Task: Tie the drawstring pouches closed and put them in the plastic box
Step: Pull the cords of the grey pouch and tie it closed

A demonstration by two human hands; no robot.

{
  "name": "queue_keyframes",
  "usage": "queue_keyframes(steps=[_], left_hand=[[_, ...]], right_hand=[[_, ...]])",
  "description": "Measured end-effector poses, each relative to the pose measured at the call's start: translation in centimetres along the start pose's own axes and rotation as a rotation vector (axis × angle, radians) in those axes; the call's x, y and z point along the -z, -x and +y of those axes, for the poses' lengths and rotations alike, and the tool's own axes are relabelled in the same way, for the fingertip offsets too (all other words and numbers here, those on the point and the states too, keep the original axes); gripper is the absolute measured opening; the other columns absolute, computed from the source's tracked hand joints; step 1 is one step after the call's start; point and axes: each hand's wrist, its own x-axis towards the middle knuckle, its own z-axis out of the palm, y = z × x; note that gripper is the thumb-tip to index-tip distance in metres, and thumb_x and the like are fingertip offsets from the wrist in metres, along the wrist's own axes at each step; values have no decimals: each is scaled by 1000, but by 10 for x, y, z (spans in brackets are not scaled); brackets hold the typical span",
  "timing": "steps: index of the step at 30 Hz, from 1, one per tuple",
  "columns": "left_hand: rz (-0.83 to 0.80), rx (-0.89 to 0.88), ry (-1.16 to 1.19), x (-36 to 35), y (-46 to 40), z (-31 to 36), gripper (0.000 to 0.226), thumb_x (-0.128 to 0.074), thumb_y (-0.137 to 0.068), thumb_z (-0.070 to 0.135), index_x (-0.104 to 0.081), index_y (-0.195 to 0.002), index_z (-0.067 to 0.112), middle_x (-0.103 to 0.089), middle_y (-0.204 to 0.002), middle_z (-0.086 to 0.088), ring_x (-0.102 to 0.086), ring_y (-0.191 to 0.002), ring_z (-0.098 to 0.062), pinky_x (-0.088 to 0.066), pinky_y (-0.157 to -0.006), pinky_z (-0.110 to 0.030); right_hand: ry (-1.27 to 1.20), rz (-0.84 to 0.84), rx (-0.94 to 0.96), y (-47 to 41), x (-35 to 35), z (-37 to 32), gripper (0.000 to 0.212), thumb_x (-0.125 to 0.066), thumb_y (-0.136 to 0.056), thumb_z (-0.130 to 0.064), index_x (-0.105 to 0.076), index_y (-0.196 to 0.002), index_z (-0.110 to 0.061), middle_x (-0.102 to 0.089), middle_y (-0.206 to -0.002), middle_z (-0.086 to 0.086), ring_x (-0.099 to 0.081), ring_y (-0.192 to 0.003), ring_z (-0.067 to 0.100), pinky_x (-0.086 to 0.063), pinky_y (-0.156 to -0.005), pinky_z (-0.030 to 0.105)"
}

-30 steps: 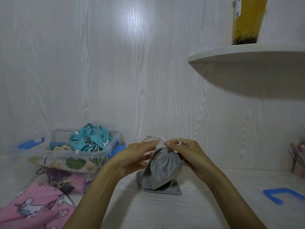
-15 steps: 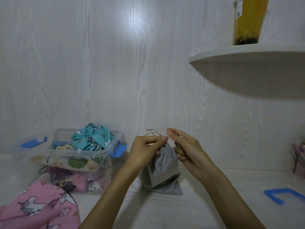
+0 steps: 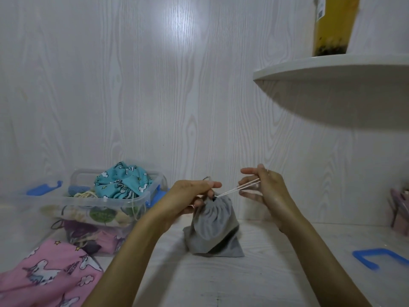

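A grey drawstring pouch [image 3: 213, 227] stands on the white table [image 3: 254, 273], its mouth gathered shut. My left hand [image 3: 190, 194] pinches the gathered neck and a loop of cord at its top. My right hand [image 3: 263, 187] holds the two white cord strands [image 3: 234, 191] and draws them taut, up and to the right of the pouch. The clear plastic box [image 3: 141, 199] with blue latches sits at the left, holding a teal patterned pouch [image 3: 121, 183] and other pouches.
A pink unicorn-print pouch [image 3: 48, 275] lies at the near left, in front of the box. A blue-rimmed clear lid [image 3: 376, 257] lies at the right. A white shelf [image 3: 332, 67] with a yellow drink cup [image 3: 332, 25] juts out above right.
My right hand has moved to the right, away from the pouch's neck, pulling the cord strands out taut. The left hand stays at the neck.
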Motion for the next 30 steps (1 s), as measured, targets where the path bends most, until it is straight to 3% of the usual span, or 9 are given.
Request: queue_keyframes(steps=[3, 8, 11, 15, 17, 19, 21, 24, 30], left_hand=[[-14, 2, -136, -5, 1, 2, 22, -54, -93, 26, -74, -102, 21, -53, -60, 11, -36, -42, -1, -27, -38, -10], [-29, -75, -342, -14, 2, -1, 21, -61, -89, 20, -75, -97, 7, -60, -51, 17, -54, -49, 8, -37, -50, -4], [-216, -99, -445, -25, 6, -1, 22, -60, -90, 19, -73, -104, 7, -70, -77, 22, -67, -85, 0, -53, -78, -14], [-399, -113, -539, -41, 9, -7, 24, -59, -91, 26, -73, -106, 13, -70, -112, 6, -64, -107, -12, -49, -99, -31], [-433, -104, -541, -45, 8, -11, 26, -55, -92, 36, -75, -89, 20, -73, -103, -4, -66, -101, -21, -51, -95, -35], [-430, -38, -517, -45, 10, -10, 34, -51, -96, 35, -68, -69, 23, -72, -72, 8, -65, -70, -7, -52, -69, -17], [-374, 27, -453, -42, 11, -7, 36, -47, -97, 34, -64, -69, 22, -61, -60, 14, -52, -56, 1, -39, -51, -9], [-255, 49, -300, -29, 9, -6, 33, -47, -95, 39, -65, -74, 21, -59, -69, 8, -50, -65, -3, -35, -52, -12], [-147, 40, -139, -15, 5, -2, 30, -50, -94, 40, -65, -78, 20, -57, -62, 14, -49, -60, 2, -33, -49, -12]], right_hand=[[396, -99, -26, 7, 15, -12, 47, -27, -103, -31, -67, -96, -8, -71, -77, 8, -65, -60, 12, -52, -51, 18], [842, -287, -62, 17, 33, -36, 55, -36, -98, -44, -67, -65, -12, -52, -44, -5, -39, -36, 2, -33, -46, 16], [823, -251, 75, 21, 29, -45, 52, -47, -92, -47, -52, -52, -14, -45, -42, -8, -36, -37, 1, -35, -47, 13], [763, -214, 211, 25, 15, -42, 49, -55, -87, -48, -46, -53, -14, -42, -50, -3, -36, -46, 7, -35, -49, 12], [691, -250, 231, 27, 7, -39, 44, -55, -87, -46, -51, -56, -15, -48, -53, -6, -42, -47, 2, -35, -52, 10], [620, -343, 241, 28, 2, -38, 27, -51, -89, -45, -68, -77, -26, -64, -67, -14, -56, -59, -7, -41, -58, 7], [633, -383, 235, 25, 4, -37, 28, -47, -90, -45, -66, -106, -32, -69, -90, -19, -62, -80, -7, -44, -66, 10], [776, -338, 135, 20, 19, -37, 30, -52, -92, -38, -59, -118, -26, -66, -99, -13, -63, -80, 1, -41, -62, 13], [970, -451, -28, 19, 20, -25, 23, -63, -86, -36, -68, -106, -25, -68, -102, -9, -62, -74, 3, -43, -61, 16]])
